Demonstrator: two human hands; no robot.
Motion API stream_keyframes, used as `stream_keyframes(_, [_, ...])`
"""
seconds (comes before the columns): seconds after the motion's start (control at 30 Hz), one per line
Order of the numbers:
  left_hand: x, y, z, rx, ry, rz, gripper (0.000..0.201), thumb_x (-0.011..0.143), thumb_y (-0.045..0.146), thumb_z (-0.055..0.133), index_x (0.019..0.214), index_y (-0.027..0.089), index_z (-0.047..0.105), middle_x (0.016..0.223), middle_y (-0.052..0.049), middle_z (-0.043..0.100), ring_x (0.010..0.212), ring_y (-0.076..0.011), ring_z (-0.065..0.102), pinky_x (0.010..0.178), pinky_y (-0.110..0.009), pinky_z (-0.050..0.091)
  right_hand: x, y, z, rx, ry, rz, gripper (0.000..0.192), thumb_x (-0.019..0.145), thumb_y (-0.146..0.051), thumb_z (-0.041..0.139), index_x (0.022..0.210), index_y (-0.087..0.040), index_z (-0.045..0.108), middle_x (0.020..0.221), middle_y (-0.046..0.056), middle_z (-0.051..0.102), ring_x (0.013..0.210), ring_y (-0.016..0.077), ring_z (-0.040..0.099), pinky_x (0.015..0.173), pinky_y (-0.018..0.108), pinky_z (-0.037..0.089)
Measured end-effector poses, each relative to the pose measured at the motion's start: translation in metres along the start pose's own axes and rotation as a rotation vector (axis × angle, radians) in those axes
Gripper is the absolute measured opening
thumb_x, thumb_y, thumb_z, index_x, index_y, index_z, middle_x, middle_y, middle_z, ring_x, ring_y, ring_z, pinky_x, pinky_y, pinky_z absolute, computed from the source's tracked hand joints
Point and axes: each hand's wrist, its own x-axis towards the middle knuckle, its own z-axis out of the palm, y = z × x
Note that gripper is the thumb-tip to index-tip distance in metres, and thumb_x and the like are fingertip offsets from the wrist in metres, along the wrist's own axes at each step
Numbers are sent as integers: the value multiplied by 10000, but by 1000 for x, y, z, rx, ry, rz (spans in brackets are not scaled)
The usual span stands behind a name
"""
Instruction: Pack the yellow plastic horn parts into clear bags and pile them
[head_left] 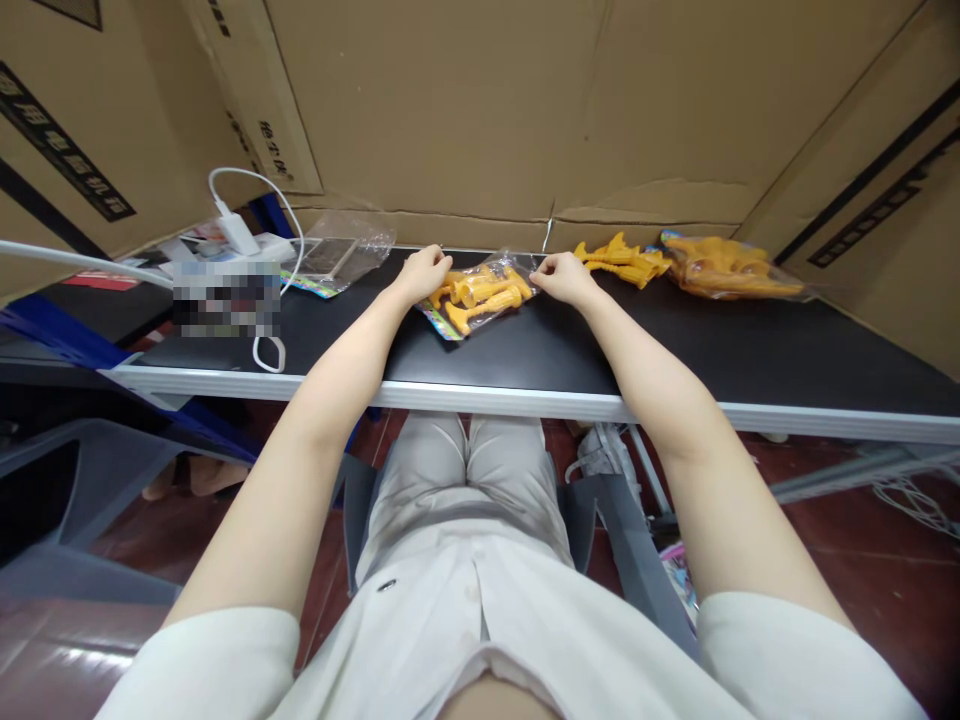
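Observation:
A clear plastic bag of orange-yellow plastic pieces (484, 292) lies on the black tabletop in front of me, a colourful printed strip along its lower left edge. My left hand (426, 274) is closed at the bag's left side, its fingertips curled against the plastic. At the opposite side, my right hand (564, 278) pinches the bag's right edge between thumb and fingers. Just beyond that hand sits a loose pile of orange-yellow plastic pieces (626, 262). The exact shape of the bagged pieces is partly blurred by glare on the film.
Farther right rests another filled bag (731, 268) of orange-yellow pieces. To the left are a flat clear package (334, 258), a white plug (238, 232) and a looped white cable (289, 205). Cardboard walls (480, 110) enclose the table's back and sides; a metal edge (510, 400) runs along its front.

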Motion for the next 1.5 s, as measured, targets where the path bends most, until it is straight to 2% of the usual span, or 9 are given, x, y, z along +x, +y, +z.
stream_keyframes(0.13, [-4,5,-3,-156,20,-45,247,1011,260,581,1184,182,740,1101,-133,830,1210,-314,755,1177,-404,522,1,4,3,-287,101,-23,58,976,-173,757,960,-173,701,1345,220,718,1458,456,560,1281,734,338])
stream_keyframes(0.23, [-7,10,-4,-280,4,-141,284,1016,266,579,1268,206,696,934,-88,800,1034,-303,814,1065,-407,587,2,6,5,-210,160,21,339,977,-199,790,1288,-120,682,1513,272,627,1538,461,513,1300,672,365])
stream_keyframes(0.43, [-10,17,0,-418,-134,-328,562,1036,275,569,1582,184,476,714,-20,731,798,-289,835,924,-403,644,-3,-9,9,305,106,280,497,1014,-129,751,1470,-57,566,1096,144,748,1035,259,757,960,384,638])
stream_keyframes(0.6, [-5,9,5,-410,-143,-306,442,984,347,720,1391,192,641,682,-29,718,804,-311,835,905,-421,652,-16,-26,8,612,48,405,272,960,33,726,1177,-120,664,715,-4,658,653,138,642,630,215,557])
stream_keyframes(0.77, [-1,-3,3,-157,30,-132,111,886,299,809,910,229,727,918,-121,814,1288,-371,753,1163,-406,566,-23,-32,8,701,-65,361,279,900,116,754,794,-125,663,644,8,653,551,73,591,588,161,507])
stream_keyframes(0.9, [0,-5,5,-127,-18,-194,233,862,254,834,718,245,651,866,-111,795,1237,-368,756,1133,-396,584,-25,-37,10,723,-85,352,334,910,164,692,741,-123,664,628,7,654,538,72,613,597,164,527])
stream_keyframes(1.13, [-1,-1,6,-468,-32,-251,236,885,71,737,757,210,595,878,-70,826,1004,-223,815,973,-344,653,-22,-34,8,694,-80,349,369,923,178,626,722,-131,643,570,-16,603,515,68,573,578,163,504])
stream_keyframes(1.33, [2,-7,0,-594,-63,-286,273,781,68,833,1004,187,729,824,-33,816,874,-200,837,939,-354,687,-20,-29,7,746,-92,328,337,900,164,610,769,-136,691,619,0,659,537,78,593,621,184,532])
stream_keyframes(1.5, [3,-9,-3,-615,-90,-271,170,733,47,795,828,173,732,699,-20,752,820,-188,816,1006,-382,680,-16,-27,8,749,-80,323,377,912,154,556,715,-135,696,609,17,667,535,87,615,627,201,548])
